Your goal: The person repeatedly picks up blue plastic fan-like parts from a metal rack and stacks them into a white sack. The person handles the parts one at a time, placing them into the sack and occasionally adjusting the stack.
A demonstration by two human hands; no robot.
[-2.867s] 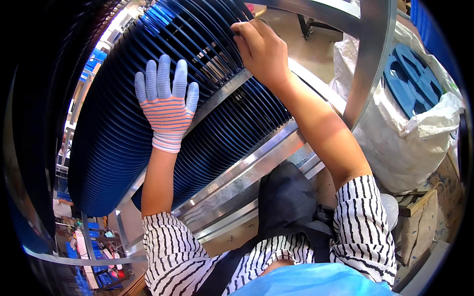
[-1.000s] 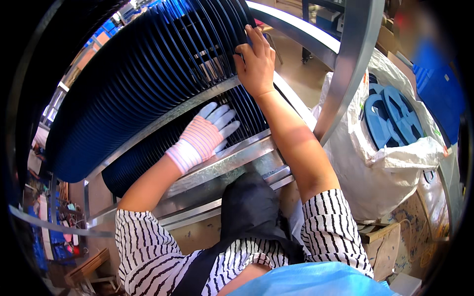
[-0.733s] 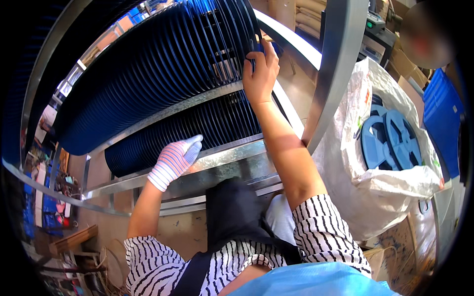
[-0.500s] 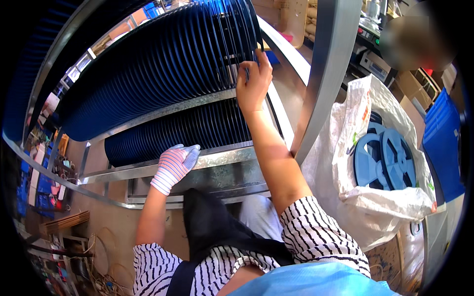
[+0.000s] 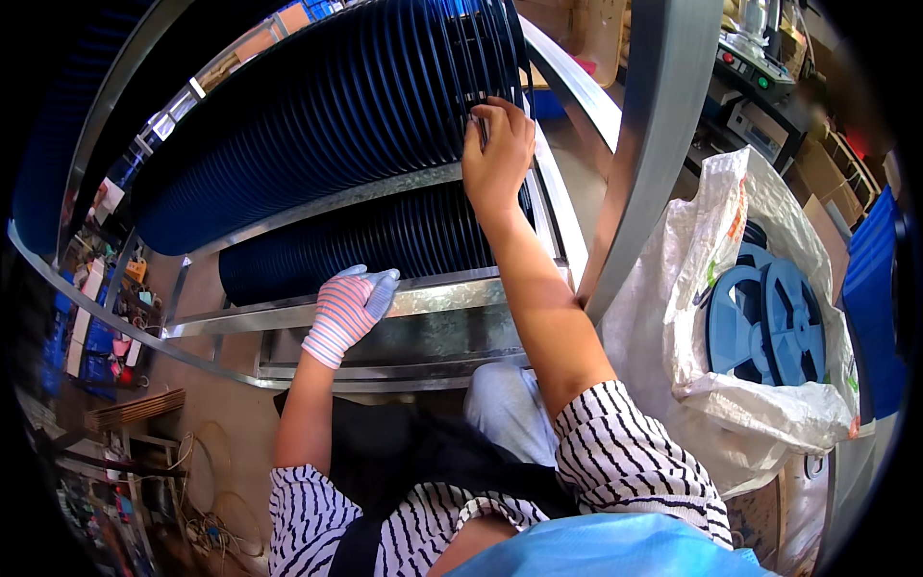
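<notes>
A long row of thin dark-blue discs (image 5: 317, 115), seen edge-on, lies along the upper level of a metal rack. A second row of dark discs (image 5: 365, 236) lies on the level below. My bare right hand (image 5: 498, 159) is at the right end of the upper row, its fingers bent and closed at the disc rims; the exact hold is partly hidden. My left hand (image 5: 341, 313), in a striped white glove, rests over the rack's front metal rail (image 5: 442, 293), fingers curled across it, just in front of the lower row.
A broad metal post (image 5: 654, 144) rises beside my right arm. To the right stands a white woven sack (image 5: 750, 418) with several light-blue spoked reels (image 5: 793, 322) in it. A blue bin (image 5: 873, 298) is beyond, and a machine with buttons (image 5: 755, 72) stands at the far right.
The view has shifted a little, so the rack and sack sit slightly farther right. My right fingers have drawn in from a more stretched pose at the row's end. My left hand stays on the rail.
</notes>
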